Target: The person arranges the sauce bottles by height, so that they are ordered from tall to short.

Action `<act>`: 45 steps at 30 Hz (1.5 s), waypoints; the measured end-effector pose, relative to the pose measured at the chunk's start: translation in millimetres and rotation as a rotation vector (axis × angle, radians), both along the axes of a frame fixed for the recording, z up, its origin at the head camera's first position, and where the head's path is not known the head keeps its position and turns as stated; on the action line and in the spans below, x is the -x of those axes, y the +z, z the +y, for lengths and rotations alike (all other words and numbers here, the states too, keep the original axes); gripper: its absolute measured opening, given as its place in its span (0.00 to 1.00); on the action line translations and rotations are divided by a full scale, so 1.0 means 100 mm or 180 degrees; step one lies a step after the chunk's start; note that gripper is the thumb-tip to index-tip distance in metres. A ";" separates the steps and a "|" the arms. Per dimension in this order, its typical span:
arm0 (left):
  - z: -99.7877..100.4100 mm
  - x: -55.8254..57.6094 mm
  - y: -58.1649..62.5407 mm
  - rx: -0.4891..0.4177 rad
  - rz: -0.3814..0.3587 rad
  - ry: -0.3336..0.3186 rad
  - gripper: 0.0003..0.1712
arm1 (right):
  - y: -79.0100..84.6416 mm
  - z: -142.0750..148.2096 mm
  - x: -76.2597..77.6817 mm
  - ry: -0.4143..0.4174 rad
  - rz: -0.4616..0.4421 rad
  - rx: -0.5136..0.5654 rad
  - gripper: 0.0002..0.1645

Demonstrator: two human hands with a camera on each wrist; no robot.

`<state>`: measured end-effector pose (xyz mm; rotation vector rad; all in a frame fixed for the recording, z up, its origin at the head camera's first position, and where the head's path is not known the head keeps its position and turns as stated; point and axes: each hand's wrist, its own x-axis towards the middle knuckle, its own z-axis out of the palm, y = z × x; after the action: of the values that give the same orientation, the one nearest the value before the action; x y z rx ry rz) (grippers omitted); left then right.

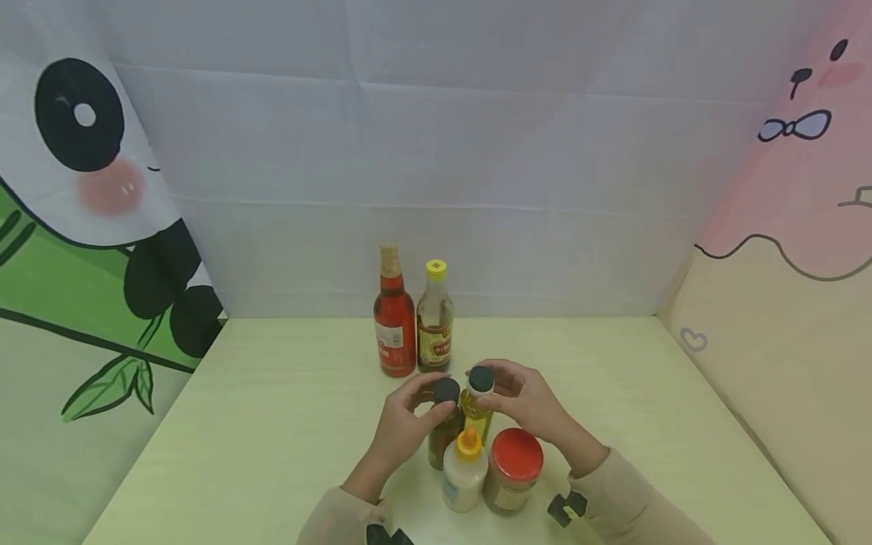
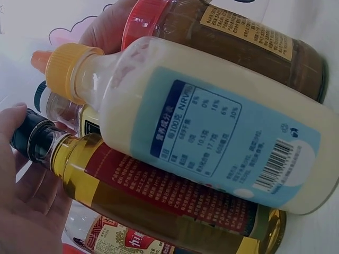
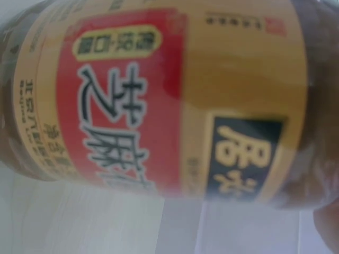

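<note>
My left hand (image 1: 397, 430) grips a black-capped oil bottle (image 1: 444, 443) at its neck, thumb on the near side of the cap. The left wrist view shows this bottle's golden liquid and dark red label (image 2: 159, 185). Just right of it, my right hand (image 1: 530, 400) holds a yellow oil bottle (image 1: 479, 416) near its dark green cap. In front stand a cream-coloured squeeze bottle (image 1: 465, 481) with an orange nozzle cap and a red-lidded jar of sesame paste (image 1: 511, 477). The jar's label (image 3: 159, 100) fills much of the right wrist view, where the right hand barely shows.
Behind my hands stand a red bottle (image 1: 393, 333) and a yellow-capped bottle (image 1: 436, 329) side by side. The pale table (image 1: 286, 424) meets a white cloth backdrop (image 1: 477, 151), with printed cloths at both sides.
</note>
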<state>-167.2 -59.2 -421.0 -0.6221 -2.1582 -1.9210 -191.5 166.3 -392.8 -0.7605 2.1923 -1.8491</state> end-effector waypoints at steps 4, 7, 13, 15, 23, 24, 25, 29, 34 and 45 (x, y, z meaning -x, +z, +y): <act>0.00 -0.01 0.01 0.0035 -0.0005 0.0027 0.19 | 0.01 0.01 0.01 0.0037 -0.0034 0.0028 0.29; -0.01 -0.01 0.02 0.0093 -0.0029 0.0066 0.18 | 0.01 0.01 0.01 0.0063 -0.0065 0.0061 0.30; 0.00 -0.02 0.04 0.0109 -0.0038 0.0087 0.18 | 0.03 -0.01 0.00 -0.0066 0.0009 0.0014 0.26; 0.00 -0.02 0.04 0.0100 -0.0027 0.0091 0.18 | 0.04 -0.01 -0.01 -0.0161 0.0060 -0.0032 0.25; 0.01 -0.01 0.02 0.0068 0.0018 0.0110 0.17 | 0.08 -0.02 0.00 -0.0482 0.0035 -0.0159 0.23; 0.01 -0.01 0.02 0.0062 0.0024 0.0108 0.17 | 0.08 -0.01 0.01 -0.0493 0.0030 -0.0171 0.24; 0.01 -0.01 0.02 0.0067 0.0028 0.0111 0.17 | 0.09 -0.01 0.01 -0.0501 0.0024 -0.0180 0.24; 0.01 -0.01 0.02 0.0092 0.0035 0.0127 0.17 | 0.11 -0.02 0.04 -0.0516 0.0043 -0.0207 0.25; 0.02 -0.01 0.03 0.0143 0.0029 0.0158 0.17 | 0.15 -0.02 0.09 -0.0559 0.0059 -0.0190 0.25; 0.02 -0.01 0.03 0.0191 0.0062 0.0192 0.17 | 0.22 -0.05 0.25 -0.0723 0.0139 -0.0302 0.27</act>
<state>-166.0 -57.3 -418.3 -0.5765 -2.2038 -1.8185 -216.3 161.7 -370.5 -0.5592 2.4643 -1.8251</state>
